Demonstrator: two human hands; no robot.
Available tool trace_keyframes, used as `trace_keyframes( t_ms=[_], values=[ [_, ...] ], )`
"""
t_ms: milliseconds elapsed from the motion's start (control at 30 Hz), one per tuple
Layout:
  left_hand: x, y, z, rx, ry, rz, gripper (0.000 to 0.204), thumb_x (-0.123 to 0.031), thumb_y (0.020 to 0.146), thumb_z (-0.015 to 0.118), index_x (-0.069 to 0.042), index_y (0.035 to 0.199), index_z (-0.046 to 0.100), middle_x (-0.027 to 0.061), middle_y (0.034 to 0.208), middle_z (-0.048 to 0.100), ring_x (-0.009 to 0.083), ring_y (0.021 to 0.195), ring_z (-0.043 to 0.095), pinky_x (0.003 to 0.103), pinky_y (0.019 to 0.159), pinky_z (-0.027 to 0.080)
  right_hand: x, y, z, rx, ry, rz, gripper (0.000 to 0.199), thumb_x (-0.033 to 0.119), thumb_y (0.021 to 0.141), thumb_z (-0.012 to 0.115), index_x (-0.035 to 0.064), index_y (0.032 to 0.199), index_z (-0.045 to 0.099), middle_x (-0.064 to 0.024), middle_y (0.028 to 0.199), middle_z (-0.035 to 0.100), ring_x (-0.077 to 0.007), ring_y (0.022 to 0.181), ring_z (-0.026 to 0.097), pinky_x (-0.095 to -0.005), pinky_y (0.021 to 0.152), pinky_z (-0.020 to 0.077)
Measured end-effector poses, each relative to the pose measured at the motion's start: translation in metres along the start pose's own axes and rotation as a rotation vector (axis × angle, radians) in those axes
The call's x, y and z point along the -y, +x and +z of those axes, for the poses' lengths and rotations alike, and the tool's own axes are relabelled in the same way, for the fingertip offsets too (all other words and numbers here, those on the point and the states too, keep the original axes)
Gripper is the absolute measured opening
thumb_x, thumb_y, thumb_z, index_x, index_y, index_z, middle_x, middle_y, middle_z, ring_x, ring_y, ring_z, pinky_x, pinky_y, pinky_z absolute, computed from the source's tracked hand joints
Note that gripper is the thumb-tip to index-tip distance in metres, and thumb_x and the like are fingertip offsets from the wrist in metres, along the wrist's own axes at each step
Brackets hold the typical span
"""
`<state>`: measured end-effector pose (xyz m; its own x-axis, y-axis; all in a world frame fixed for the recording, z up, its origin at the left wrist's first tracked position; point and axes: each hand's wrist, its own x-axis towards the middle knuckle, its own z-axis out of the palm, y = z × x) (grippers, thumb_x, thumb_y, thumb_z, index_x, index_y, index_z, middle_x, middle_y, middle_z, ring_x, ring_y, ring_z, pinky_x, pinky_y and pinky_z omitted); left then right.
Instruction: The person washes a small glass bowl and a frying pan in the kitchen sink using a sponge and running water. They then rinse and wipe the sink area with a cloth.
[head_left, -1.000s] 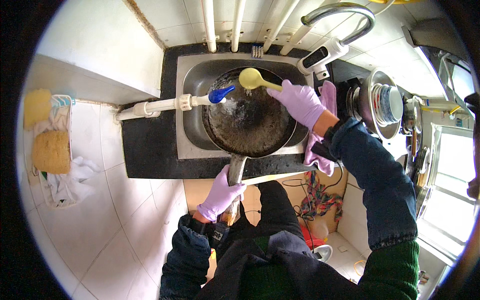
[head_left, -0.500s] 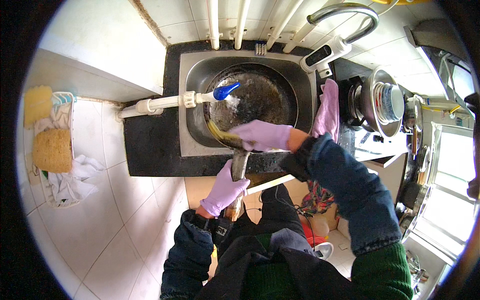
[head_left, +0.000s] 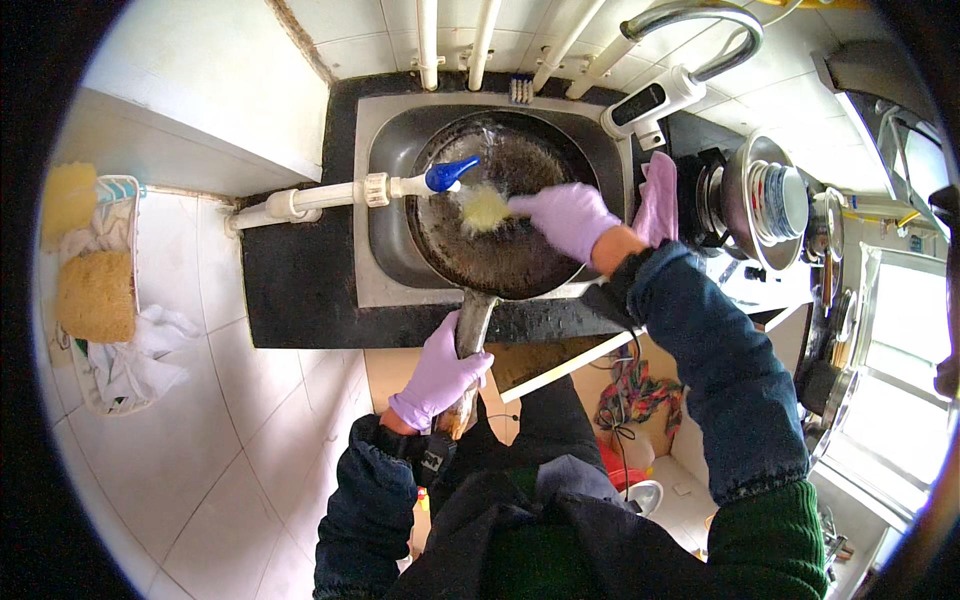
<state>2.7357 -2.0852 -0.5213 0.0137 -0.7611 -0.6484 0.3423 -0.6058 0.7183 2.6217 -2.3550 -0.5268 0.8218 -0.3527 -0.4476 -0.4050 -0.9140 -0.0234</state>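
A large dark frying pan [head_left: 520, 262] lies in the metal sink [head_left: 388, 240], its inside scorched brown and black. Its worn handle [head_left: 476, 322] sticks out over the front counter edge, and my purple-gloved left hand [head_left: 441, 372] is closed around it. In the purple glove of my right hand [head_left: 572, 220] is a yellow scrubber [head_left: 485, 210], pressed to the inside of the pan. Motion blurs the scrubber, so its exact shape cannot be told. Just above it sits the blue lever of a tap [head_left: 452, 174]; water seems to run below its spout.
A white pipe [head_left: 320, 198] feeds the tap from the left. A curved faucet [head_left: 655, 105] stands back right. A pink cloth [head_left: 657, 200] hangs beside the sink, with a metal basin [head_left: 745, 205] of stacked bowls further right. At far left, a wall basket [head_left: 125, 400] holds sponges and rags.
My right hand and the scrubber have moved from the pan's near left rim up to its middle. My left hand stays on the handle, and the pan has turned or tilted slightly.
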Motion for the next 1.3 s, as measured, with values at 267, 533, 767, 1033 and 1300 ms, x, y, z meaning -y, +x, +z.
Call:
trace_keyframes(
  t_ms=[267,533,767,1033,1300],
  values=[
    [0.004,0.003,-0.001,0.021,-0.06,0.005,0.055,-0.003,0.089,0.066,0.002,0.137,0.039,0.0065,0.084,0.059,0.0155,0.064,0.061,0.03,0.058,0.052,-0.03,-0.018,-0.009,-0.056,-0.073,0.129,0.042,0.009,0.091,0.054,0.0285,0.126,0.063,-0.0087,0.086,0.069,-0.0291,0.078,0.071,-0.0425,0.066,0.0565],
    [-0.002,0.003,0.0,0.027,-0.05,-0.03,0.058,-0.004,0.088,0.066,0.002,0.139,0.038,0.0065,0.084,0.059,0.0149,0.066,0.062,0.03,0.058,0.052,0.009,-0.042,-0.001,0.135,0.229,-0.1,0.041,0.014,0.088,0.056,0.0332,0.121,0.071,-0.0109,0.1,0.073,-0.032,0.094,0.072,-0.044,0.08,0.0576],
    [-0.006,0.004,0.003,-0.008,-0.019,-0.026,0.056,-0.004,0.088,0.066,0.003,0.137,0.04,0.0072,0.09,0.06,0.0124,0.065,0.062,0.029,0.057,0.053,-0.034,0.022,0.003,-0.174,-0.016,0.214,0.038,0.015,0.092,0.053,0.031,0.124,0.065,-0.0101,0.083,0.07,-0.0304,0.076,0.072,-0.0439,0.064,0.0569],
    [-0.007,0.001,0.005,0.008,-0.106,-0.079,0.054,-0.006,0.088,0.067,0.003,0.135,0.041,0.0065,0.088,0.058,0.0134,0.065,0.062,0.029,0.056,0.052,-0.026,-0.048,-0.006,0.157,-0.019,0.071,0.033,0.014,0.091,0.055,0.0289,0.115,0.073,-0.0069,0.093,0.074,-0.0292,0.087,0.073,-0.0434,0.076,0.058],
    [0.002,0.005,0.015,0.066,-0.17,-0.051,0.045,-0.006,0.089,0.066,0.001,0.128,0.044,0.0067,0.082,0.06,0.0168,0.064,0.063,0.031,0.057,0.052,0.01,0.039,0.021,0.021,0.249,0.06,0.038,0.02,0.094,0.054,0.0331,0.127,0.065,-0.0125,0.1,0.073,-0.0348,0.089,0.071,-0.0458,0.074,0.0579]
  ],
)
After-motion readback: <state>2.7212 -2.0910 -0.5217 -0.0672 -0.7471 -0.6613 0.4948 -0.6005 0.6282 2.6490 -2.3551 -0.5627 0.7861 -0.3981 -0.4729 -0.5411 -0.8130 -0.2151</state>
